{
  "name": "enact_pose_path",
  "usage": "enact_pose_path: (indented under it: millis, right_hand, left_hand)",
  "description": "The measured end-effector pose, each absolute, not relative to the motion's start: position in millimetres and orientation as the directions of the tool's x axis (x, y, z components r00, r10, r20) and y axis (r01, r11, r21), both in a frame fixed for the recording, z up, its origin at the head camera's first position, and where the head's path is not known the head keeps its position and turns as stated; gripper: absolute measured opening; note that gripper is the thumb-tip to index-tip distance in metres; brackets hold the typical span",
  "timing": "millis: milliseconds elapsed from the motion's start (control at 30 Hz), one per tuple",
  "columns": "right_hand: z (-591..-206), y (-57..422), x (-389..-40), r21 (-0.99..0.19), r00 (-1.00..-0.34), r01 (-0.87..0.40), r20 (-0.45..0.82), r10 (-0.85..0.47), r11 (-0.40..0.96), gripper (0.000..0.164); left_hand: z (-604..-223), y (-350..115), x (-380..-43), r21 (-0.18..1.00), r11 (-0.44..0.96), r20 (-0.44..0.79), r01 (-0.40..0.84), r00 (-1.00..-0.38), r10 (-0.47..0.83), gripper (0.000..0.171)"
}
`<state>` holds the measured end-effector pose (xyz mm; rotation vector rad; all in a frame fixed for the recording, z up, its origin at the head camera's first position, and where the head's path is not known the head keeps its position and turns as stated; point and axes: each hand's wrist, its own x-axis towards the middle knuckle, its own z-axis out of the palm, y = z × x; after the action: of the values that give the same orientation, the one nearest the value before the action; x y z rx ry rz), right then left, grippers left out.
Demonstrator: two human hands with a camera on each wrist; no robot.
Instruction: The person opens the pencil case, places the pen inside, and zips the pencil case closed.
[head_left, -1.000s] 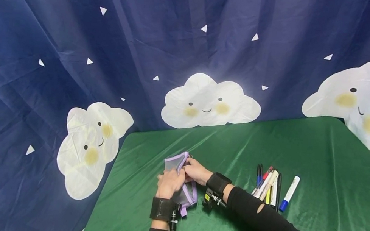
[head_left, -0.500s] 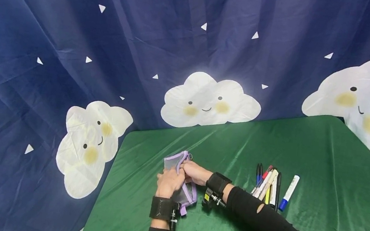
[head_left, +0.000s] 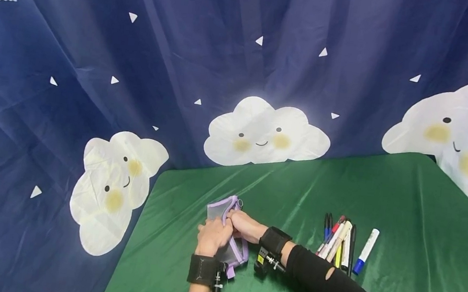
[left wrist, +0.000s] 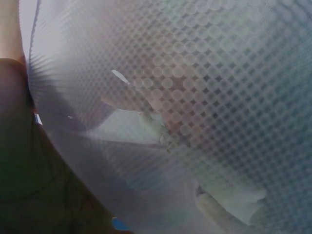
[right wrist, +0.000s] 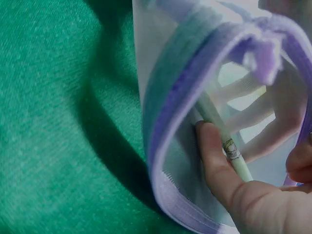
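A see-through mesh pencil case (head_left: 237,251) with purple zip edging lies under both hands in the head view, its mouth unzipped. My left hand (head_left: 212,236) grips the case from the left side. Reaching into the mouth, my right hand (head_left: 247,225) holds a pale green pen (right wrist: 235,152) with a small printed picture, inside the case in the right wrist view. Through the mesh there, blurred fingers (right wrist: 256,117) show behind the pen. Mesh (left wrist: 195,73) fills most of the left wrist view and blurs what lies behind it.
Several pens and markers (head_left: 337,242) lie in a loose bunch to the right, partly behind the right sleeve. A white marker with a blue cap (head_left: 366,251) lies apart from them. Green cloth (head_left: 298,187) covers the table, and a dark blue cloud-print curtain (head_left: 295,66) hangs behind it.
My right hand has shifted slightly down and left at the case's mouth, and the zip's ring shows more plainly. The left hand stays on the case. The head view has tilted a little.
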<state>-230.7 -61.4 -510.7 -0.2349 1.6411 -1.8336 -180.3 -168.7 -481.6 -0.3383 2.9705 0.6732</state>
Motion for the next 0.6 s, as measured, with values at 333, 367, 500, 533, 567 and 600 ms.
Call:
enact_pose_path:
  millis: [333,367,500,533,567,600]
  right_hand:
    - [-507.0,-60.1,-227.7,-0.926,-0.752,0.376,-0.327,-0.572,0.036,0.039]
    - [-507.2,-60.2,-227.6,-0.921,-0.746,0.388,-0.336,-0.575,0.035,0.042]
    - [-507.9,-59.9,-227.3,-0.911,-0.724,0.411,-0.344,-0.598,0.026,0.054]
    - [-508.1,-59.7,-227.3,-0.912,-0.720,0.409,-0.341,-0.604,0.027,0.056]
    - [-508.0,-59.5,-227.3,-0.911,-0.714,0.410,-0.342,-0.611,0.031,0.058]
    - [-507.9,-59.3,-227.2,-0.914,-0.707,0.403,-0.338,-0.622,0.039,0.060]
  left_hand:
    - [-481.2,-169.9,-182.9,0.424,0.874,-0.125,-0.236,-0.972,-0.202,0.055]
    - [-481.1,-170.0,-183.0,0.424,0.874,-0.126,-0.236,-0.971,-0.201,0.056]
    - [-481.0,-169.6,-182.7,0.428,0.871,-0.135,-0.243,-0.970,-0.204,0.057]
    - [-480.9,-169.3,-182.5,0.427,0.871,-0.137,-0.243,-0.969,-0.203,0.058]
    - [-481.0,-168.9,-182.3,0.426,0.871,-0.139,-0.244,-0.969,-0.203,0.058]
    - [-481.1,-168.7,-182.1,0.423,0.873,-0.140,-0.243,-0.969,-0.202,0.058]
